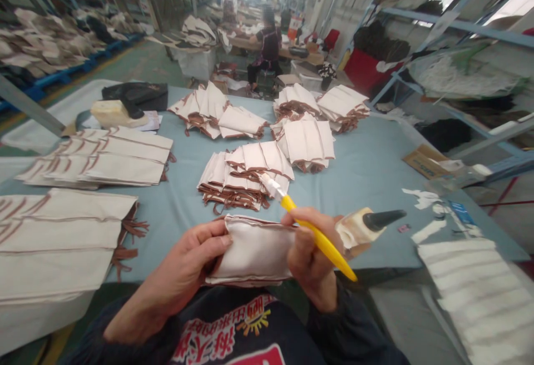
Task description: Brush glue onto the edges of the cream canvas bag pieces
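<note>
A cream fabric piece with brown edges (256,251) is held in front of my body, over the table's near edge. My left hand (189,267) grips its left end, thumb on top. My right hand (312,253) pinches its right end and also holds a yellow-handled brush (321,242), whose pale bristles point up and left towards the stacks. Just beyond the held piece lies a stack of similar cream pieces (246,178) with brown strips hanging out. To the right of my right hand stands a glue-stained container (356,231) with a black object in its top.
More cream stacks lie on the blue-grey table (367,170), at the back (306,142) and at the left (62,242). A cardboard box (423,162), a plastic bottle (469,176) and white scraps sit at the right. Beyond the table, a person (269,45) sits at another workbench.
</note>
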### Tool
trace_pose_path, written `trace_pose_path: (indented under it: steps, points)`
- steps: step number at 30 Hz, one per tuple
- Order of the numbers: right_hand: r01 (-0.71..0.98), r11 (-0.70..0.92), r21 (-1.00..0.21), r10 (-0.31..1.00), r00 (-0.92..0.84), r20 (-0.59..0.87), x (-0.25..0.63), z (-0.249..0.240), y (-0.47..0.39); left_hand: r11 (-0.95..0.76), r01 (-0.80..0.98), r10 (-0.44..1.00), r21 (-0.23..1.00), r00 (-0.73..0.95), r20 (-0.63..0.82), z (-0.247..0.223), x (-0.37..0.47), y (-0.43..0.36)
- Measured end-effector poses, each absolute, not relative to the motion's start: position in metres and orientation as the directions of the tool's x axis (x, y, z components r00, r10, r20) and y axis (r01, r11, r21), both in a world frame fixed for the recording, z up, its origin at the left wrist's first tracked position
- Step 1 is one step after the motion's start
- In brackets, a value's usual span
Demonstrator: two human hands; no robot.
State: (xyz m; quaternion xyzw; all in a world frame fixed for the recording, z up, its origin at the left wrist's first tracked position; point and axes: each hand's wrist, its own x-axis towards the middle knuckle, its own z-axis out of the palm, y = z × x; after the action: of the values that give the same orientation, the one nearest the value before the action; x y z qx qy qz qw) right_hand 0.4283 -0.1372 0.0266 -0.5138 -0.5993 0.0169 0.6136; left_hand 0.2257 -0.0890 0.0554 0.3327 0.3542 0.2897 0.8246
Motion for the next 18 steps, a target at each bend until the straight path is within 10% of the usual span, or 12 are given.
trace_pose_path:
  steps: [10,18]
  points:
    - [0.705,0.450,-0.549,0.647,0.166,0.744,0.418,0.023,-0.104,0.552,-0.190,0.729,0.812,0.582,-0.360,0.059,0.220,-0.080]
    - [0.567,0.318,-0.760,0.686,0.415,0.597,0.437,0.031,-0.089,0.117,0.139,0.739,0.983,0.650,-0.179,0.026,0.198,-0.080]
